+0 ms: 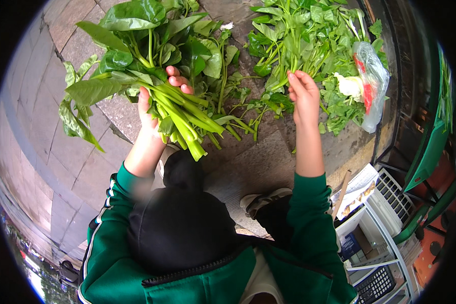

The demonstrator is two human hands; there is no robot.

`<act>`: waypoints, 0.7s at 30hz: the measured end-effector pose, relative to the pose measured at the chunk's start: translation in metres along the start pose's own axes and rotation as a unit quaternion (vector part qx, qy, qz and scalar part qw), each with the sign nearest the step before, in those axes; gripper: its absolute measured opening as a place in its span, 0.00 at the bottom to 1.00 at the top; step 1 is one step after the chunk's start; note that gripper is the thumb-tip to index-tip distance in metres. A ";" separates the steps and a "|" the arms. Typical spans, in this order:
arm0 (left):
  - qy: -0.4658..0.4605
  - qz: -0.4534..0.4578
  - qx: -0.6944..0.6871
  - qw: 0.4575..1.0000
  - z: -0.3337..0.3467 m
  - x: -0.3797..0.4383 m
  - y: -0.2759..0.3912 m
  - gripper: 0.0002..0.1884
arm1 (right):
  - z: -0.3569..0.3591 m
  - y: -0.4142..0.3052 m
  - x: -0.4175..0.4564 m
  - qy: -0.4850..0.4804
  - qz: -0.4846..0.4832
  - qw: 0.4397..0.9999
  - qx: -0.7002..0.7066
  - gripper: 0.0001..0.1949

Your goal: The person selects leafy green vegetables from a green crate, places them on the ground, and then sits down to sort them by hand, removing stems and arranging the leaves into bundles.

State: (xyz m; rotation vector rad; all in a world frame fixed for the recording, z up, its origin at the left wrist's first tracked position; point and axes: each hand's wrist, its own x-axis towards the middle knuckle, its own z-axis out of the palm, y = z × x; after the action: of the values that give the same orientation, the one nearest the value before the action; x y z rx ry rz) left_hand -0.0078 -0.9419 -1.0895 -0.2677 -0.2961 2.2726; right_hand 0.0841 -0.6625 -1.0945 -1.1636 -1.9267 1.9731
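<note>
My left hand (pixel 152 110) is wrapped around a thick bunch of leafy green stems (pixel 178 110), likely water spinach, with the cut ends pointing down to the right and the broad leaves up and to the left. My right hand (pixel 304 91) pinches the lower end of a few thin green stems (pixel 293 49) between thumb and fingers, above a spread pile of leafy greens (pixel 326 22) on the paving. Short stems (pixel 255 129) and smaller leaves lie between my two hands, partly behind the held bunch.
At the right of the greens lie a white vegetable piece (pixel 349 86) and a clear plastic bag (pixel 378 83) with red marks. Lower right stand a metal-framed rack (pixel 393 250) with baskets, a notebook (pixel 361 180) and a green tray (pixel 425 159). My shoes (pixel 266 199) rest on the paving.
</note>
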 end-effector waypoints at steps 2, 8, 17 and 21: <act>0.003 0.010 -0.004 1.000 -0.002 0.000 -0.001 0.35 | -0.001 -0.011 -0.013 -0.092 0.092 0.977 0.170 0.08; 0.030 -0.001 0.015 0.999 -0.009 0.003 -0.013 0.42 | 0.006 -0.021 -0.038 -0.137 0.169 0.935 0.279 0.10; 0.054 -0.016 -0.021 0.998 -0.013 -0.001 -0.016 0.36 | 0.026 -0.035 -0.058 -0.202 0.189 0.903 0.327 0.11; 0.051 -0.012 0.019 0.998 -0.006 0.001 -0.018 0.43 | 0.040 -0.046 -0.069 -0.247 0.173 0.925 0.230 0.12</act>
State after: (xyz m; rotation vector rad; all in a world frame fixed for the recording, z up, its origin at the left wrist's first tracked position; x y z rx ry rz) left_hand 0.0060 -0.9281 -1.0901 -0.3567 -0.2021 2.2292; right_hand 0.0891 -0.7274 -1.0294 -0.9866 -1.3365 2.9330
